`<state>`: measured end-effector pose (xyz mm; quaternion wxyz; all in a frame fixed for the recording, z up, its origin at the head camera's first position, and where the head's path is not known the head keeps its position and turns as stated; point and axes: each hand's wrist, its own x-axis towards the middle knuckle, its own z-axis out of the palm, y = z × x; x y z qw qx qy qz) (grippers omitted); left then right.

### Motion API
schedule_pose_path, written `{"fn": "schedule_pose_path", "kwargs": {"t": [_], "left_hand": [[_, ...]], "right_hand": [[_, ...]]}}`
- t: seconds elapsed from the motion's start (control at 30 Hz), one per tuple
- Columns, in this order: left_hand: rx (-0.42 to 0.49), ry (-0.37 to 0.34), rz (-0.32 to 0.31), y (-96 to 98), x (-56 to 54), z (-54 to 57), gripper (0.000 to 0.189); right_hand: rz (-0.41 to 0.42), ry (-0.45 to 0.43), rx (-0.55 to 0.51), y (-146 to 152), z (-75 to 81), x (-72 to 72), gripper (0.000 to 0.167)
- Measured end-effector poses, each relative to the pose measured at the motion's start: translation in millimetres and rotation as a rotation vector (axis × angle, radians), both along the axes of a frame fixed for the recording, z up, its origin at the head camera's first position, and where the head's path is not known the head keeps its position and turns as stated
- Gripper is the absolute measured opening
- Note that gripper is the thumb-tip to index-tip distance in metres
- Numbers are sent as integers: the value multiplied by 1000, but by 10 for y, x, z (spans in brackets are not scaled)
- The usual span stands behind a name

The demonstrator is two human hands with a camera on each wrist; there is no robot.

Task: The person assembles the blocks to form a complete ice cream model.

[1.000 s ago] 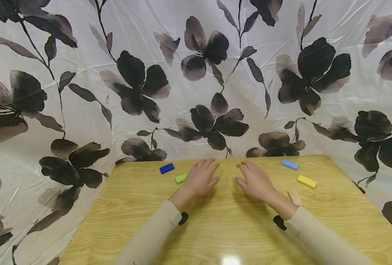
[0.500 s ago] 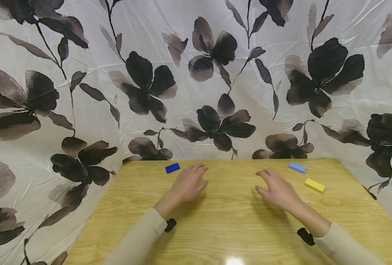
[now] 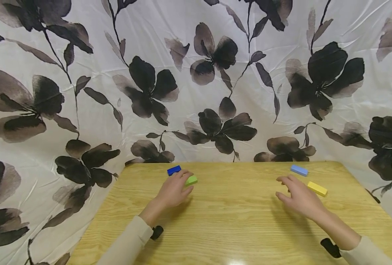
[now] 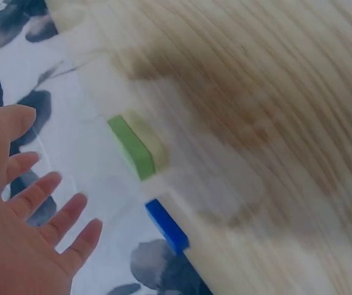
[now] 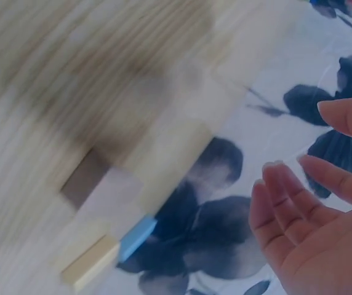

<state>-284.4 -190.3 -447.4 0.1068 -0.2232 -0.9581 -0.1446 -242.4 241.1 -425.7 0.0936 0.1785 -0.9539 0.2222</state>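
Note:
My left hand (image 3: 173,190) hovers over the far left of the table, fingers spread and holding nothing. Just beyond its fingers are a green block (image 3: 191,180) and a dark blue block (image 3: 174,170), partly covered. The left wrist view shows the green block (image 4: 131,147) and the dark blue block (image 4: 167,225) apart from the fingers. On the other side my right hand (image 3: 298,197) is above the table, also loose and bare. Nearest to it lie a yellow block (image 3: 317,188) and a light blue block (image 3: 299,170). A brownish block (image 5: 85,178) appears only in the right wrist view.
The blocks lie on a wood-grain table (image 3: 229,221). Behind the table's far edge hangs a white cloth (image 3: 216,92) with dark flowers. A black band (image 3: 330,248) sits at the right wrist, another black band (image 3: 157,232) at the left.
My hands have moved apart, the left one leftward and the right one rightward. The green block shows again beside the left fingers. In the head view the pale block is now hidden.

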Motion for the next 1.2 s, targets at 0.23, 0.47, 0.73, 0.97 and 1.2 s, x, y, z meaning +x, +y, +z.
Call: {"fn": "schedule_pose_path", "kwargs": {"t": [0.23, 0.47, 0.73, 0.97, 1.2], "left_hand": [[59, -83, 39, -153, -37, -68, 55], [118, -147, 63, -281, -111, -135, 57], [174, -211, 75, -394, -211, -165, 60], [183, -258, 106, -442, -249, -223, 63], [223, -281, 93, -437, -323, -302, 67]], "right_hand": [[-38, -40, -4, 362, -54, 63, 45], [-63, -67, 6, 633, -108, 60, 51], [-87, -113, 2, 763, -206, -6, 63], [-66, -186, -21, 824, -370, 50, 73], [-93, -210, -23, 840, -489, 88, 73]]}}
